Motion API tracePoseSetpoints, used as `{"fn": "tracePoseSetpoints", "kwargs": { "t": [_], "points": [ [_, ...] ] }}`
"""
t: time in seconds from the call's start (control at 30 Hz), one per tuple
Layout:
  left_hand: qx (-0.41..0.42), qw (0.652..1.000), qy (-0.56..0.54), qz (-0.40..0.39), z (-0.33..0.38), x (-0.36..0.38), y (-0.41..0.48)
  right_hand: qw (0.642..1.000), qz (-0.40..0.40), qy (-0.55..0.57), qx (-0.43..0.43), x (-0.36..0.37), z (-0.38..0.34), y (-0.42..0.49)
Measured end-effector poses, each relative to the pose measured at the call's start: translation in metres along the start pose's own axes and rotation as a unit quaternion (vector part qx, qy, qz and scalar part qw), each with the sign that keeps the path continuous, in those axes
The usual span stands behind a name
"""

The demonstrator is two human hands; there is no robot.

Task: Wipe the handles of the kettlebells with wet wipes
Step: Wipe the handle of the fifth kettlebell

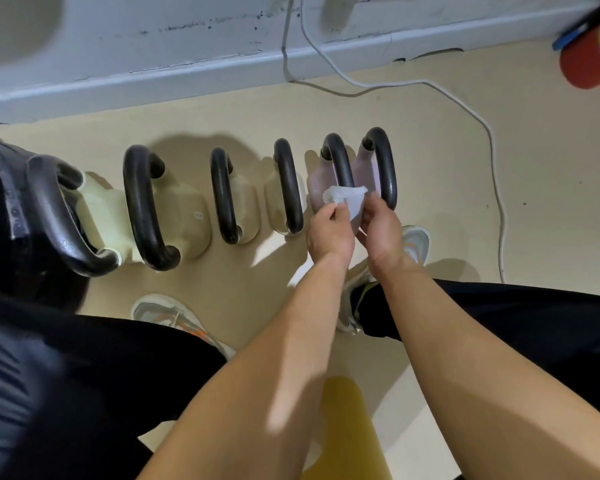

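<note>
Six kettlebells are standing in a row on the beige floor (447, 161). Each black handle is arching upward, with its long axis running away from the person.

From the left, a large cream kettlebell (97, 216), a cream kettlebell marked 8 (187, 216) and two smaller cream kettlebells (248, 209) are sitting untouched.

Next, the left hand (329, 233) is pinching the left edge of the wet wipe (349, 199) between thumb and curled fingers. The right hand (381, 230) is gripping the right edge, its fingers likewise curled.

The wipe is lying just beyond the fingertips, against the near part of the fifth handle (336, 161), which belongs to a pink kettlebell (316, 188). Whether the wipe is wrapping the bar cannot be told. Both hands are about equally near.

The coming stroke is probably going to run along this bar, away from the person. The sixth handle (383, 161) is standing just beside it on the right, crowding the right hand.

Farther right, a white cable (482, 123) is trailing across the floor, well apart.
</note>
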State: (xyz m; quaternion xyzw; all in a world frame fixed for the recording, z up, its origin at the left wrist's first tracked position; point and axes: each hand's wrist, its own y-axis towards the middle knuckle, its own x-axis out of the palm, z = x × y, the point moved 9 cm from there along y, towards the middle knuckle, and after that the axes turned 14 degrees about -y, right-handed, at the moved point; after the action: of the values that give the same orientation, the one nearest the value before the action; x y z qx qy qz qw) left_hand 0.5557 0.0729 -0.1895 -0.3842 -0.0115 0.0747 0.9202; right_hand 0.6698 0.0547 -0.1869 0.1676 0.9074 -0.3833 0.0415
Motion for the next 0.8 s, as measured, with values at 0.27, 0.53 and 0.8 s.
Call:
{"fn": "tracePoseSetpoints", "kwargs": {
  "t": [0.27,0.53,0.8],
  "points": [
    [-0.104,0.992,0.061,0.041,-0.034,-0.032,-0.009,0.981,0.162,-0.108,0.016,-0.02,0.013,-0.017],
    [-0.145,0.98,-0.092,0.101,-0.05,-0.033,-0.01,0.97,0.177,-0.108,0.126,-0.036,0.054,-0.018],
    [-0.169,0.944,-0.242,0.147,-0.055,-0.014,0.005,0.973,0.153,0.064,0.16,-0.015,0.051,-0.002]
  ]
}}
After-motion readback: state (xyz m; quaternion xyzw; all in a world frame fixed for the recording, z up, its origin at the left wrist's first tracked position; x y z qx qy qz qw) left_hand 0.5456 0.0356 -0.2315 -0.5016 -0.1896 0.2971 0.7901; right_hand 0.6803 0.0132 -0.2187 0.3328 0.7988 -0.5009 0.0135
